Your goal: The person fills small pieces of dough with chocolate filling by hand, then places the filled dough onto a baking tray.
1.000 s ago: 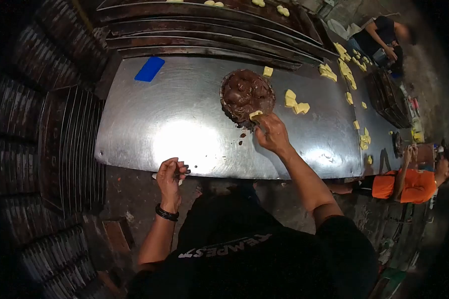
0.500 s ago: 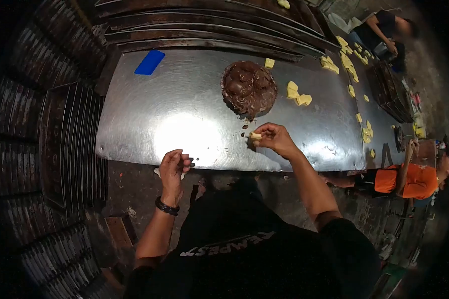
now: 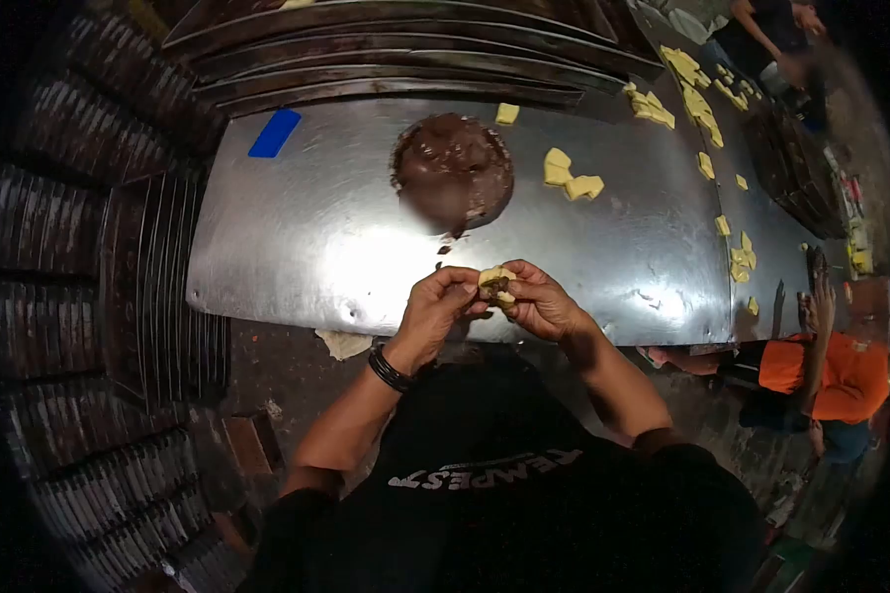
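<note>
Both hands meet over the near edge of the metal table [image 3: 603,257], around a small piece of yellow dough [image 3: 494,276] with dark brown filling showing in it. My right hand [image 3: 547,304] grips the dough from the right, between thumb and fingers. From the left, my left hand [image 3: 430,311] is closed with its fingertips at the dough's edge. Just beyond the hands sits a round heap of brown chocolate-like filling [image 3: 455,163], with small smears on the table on its near side. Several flat yellow dough pieces [image 3: 584,187] lie to the right of the heap.
A blue scraper [image 3: 275,133] lies at the table's far left. Dark metal trays [image 3: 396,74] line the back edge, and more trays [image 3: 168,287] stand at the left. More dough pieces [image 3: 700,109] lie at the right. A person in orange [image 3: 841,381] works there; another person [image 3: 761,44] is at the far right.
My left hand has moved right and up from the table edge to the dough in my right hand. Brown filling now shows in the dough. The view has shifted slightly.
</note>
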The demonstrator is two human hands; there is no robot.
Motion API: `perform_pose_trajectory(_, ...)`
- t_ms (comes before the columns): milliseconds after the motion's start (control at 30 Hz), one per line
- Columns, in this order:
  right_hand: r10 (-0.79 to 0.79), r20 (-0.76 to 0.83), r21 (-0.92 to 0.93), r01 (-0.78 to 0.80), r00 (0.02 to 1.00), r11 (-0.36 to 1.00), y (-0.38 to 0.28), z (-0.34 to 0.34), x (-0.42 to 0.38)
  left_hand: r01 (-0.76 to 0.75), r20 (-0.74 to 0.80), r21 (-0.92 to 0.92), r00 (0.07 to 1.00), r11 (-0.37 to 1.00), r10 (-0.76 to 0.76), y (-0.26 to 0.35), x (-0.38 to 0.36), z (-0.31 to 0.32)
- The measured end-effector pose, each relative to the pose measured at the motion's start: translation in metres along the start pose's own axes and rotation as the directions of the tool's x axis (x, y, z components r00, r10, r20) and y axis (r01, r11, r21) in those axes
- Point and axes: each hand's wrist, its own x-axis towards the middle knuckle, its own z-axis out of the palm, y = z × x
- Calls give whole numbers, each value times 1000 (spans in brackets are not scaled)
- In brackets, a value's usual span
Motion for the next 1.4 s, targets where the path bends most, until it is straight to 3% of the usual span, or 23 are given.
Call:
perform_pose_trajectory(100,61,42,-78,-58,997,995,-22,-19,-16,-134,-113,64,984,989,141,-30,8,29)
perform_pose_trajectory(133,61,36,-114,-57,998,992,-28,-23,-22,-140,-115,6,983,990,140,-37,12,36)
perform_pose_trajectory(267,138,-17,-32,-139,990,990,-44,-36,-38,-64,-33,-564,998,823,54,-56,20,55)
perform_pose_trajectory(333,184,-44,1,-184,982,983,-56,-46,-41,-111,-180,-481,983,870,26,-71,19,59)
perform_pose_trajectory(367,181,-88,-71,-187,980,980,-60,-49,-43,-123,-249,-437,968,891,11,-77,17,60)
perform_pose_trajectory(433,144,-171,-211,-179,975,961,-68,-43,-44,-152,-279,-47,951,987,133,-81,16,62)
perform_pose_trajectory(467,32,-89,-473,-71,995,878,-67,-48,-40,-154,-269,157,944,976,192,-81,16,62)
perform_pose_trajectory(533,-140,43,-837,112,989,535,-65,-49,-29,-411,-121,512,835,755,536,-72,19,71)
perform_pose_trajectory(567,-203,140,-935,197,969,296,-64,-46,-21,-514,7,647,743,563,669,-62,21,74)
perform_pose_trajectory(600,-269,243,-940,295,932,172,-69,-22,-22,-516,16,637,752,573,659,-54,19,76)
perform_pose_trajectory(700,-219,141,-867,227,966,444,-67,-5,-7,-474,43,624,814,621,579,-37,14,58)
perform_pose_trajectory(833,-113,207,-906,234,972,351,-61,9,15,-530,154,606,810,593,566,-10,14,28)
perform_pose_trajectory(867,-143,121,-911,167,982,377,-58,10,13,-556,167,586,795,590,583,-9,18,19)
perform_pose_trajectory(967,-445,212,-773,428,870,469,-45,25,4,-518,93,555,816,651,570,2,14,30)
perform_pose_trajectory(1000,-512,143,-722,443,847,532,-39,30,-2,-533,108,544,810,648,576,0,17,34)
perform_pose_trajectory(1100,-661,375,-899,428,650,-90,-45,8,-24,-602,234,636,747,483,622,-22,28,56)
perform_pose_trajectory(1133,-661,459,-879,414,594,-238,-49,-8,-30,-508,199,612,841,606,503,-24,26,69)
perform_pose_trajectory(1233,-649,474,-858,150,595,-491,-56,-62,-60,-402,283,460,912,792,298,-42,33,81)
perform_pose_trajectory(1267,-632,487,-822,71,603,-566,-51,-90,-71,-445,278,514,895,733,349,-49,36,81)
perform_pose_trajectory(1300,-515,538,-768,135,667,-627,-48,-105,-86,-362,203,490,932,793,300,-48,33,82)
perform_pose_trajectory(1333,-529,107,-991,46,842,-127,-31,-160,-88,-334,143,481,942,811,303,-60,37,71)
perform_pose_trajectory(1400,-199,-157,-986,-142,967,89,-47,-164,-92,-334,16,505,926,796,378,-61,32,62)
